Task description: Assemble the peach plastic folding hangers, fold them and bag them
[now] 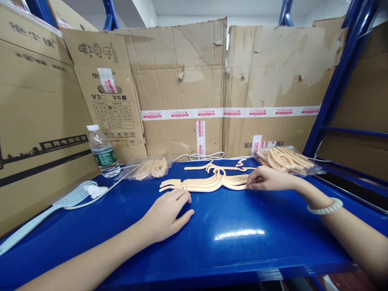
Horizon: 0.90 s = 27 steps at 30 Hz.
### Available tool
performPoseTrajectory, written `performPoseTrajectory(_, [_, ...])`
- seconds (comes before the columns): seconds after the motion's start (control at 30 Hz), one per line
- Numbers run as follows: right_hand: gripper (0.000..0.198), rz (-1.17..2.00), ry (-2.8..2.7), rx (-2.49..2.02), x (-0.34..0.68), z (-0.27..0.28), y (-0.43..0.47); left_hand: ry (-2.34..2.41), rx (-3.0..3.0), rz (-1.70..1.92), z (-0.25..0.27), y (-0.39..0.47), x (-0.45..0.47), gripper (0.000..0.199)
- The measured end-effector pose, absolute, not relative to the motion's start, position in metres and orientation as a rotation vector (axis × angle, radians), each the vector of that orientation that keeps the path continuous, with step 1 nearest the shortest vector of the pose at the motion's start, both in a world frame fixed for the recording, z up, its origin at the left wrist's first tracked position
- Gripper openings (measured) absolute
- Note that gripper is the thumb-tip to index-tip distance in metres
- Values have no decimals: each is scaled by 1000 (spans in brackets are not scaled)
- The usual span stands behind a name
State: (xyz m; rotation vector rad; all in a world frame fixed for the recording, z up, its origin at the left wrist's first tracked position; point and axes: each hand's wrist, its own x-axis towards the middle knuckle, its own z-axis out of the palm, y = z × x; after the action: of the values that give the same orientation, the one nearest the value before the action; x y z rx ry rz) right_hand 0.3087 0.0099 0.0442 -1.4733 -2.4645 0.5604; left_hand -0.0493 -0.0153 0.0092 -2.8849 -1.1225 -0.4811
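- Beige hanger ends are meeting the right hand (265, 178), whose fingers are curling inward at the right end of the stack of clothes hangers (203, 186); whether they are gripping or only touching, I cannot tell.
- Palm down on the smooth surface, the left hand (166, 212) is resting with its thumb spreading away from its fingers, holding nothing, just beside the stack's left front edge.
- Between the hands, the stack is lying flat, its slim, gently bowed arms nesting in parallel and its curved hooks pointing away from the person.
- Round the right wrist, a pale, knobbly bracelet (325, 207) is sitting.
- Just behind the stack, a loose beige hanger (224, 167) is lying.
- Crinkled clear plastic is wrapping curved beige pieces in a left bag (151, 167) and longer, heaped ones in a right bag (286, 159).
- Beneath everything, the glossy blue tabletop (197, 234) is reflecting a white streak of light.
- At the right, a flat black slab (353, 190) is lying.
- At the left, a transparent ribbed bottle (103, 151) is standing upright near a pale blue slatted paddle (72, 196).
- Behind, creased, scuffed cardboard sheets (178, 81) are standing like a wall.
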Motion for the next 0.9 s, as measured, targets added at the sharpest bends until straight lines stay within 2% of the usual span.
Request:
performPoseTrajectory(0.33, [39,228,-2224,-1623,326,37,29,-1066,-2926,-507,12,-17,-47,16])
performPoseTrajectory(0.57, [29,-25,-2039,-1750,343,31,47,-956,-3030,-596,10,-21,-47,16])
performPoseTrajectory(0.9, [31,-257,-2255,-1778,323,30,91,-952,-3059,-642,13,-25,-46,16])
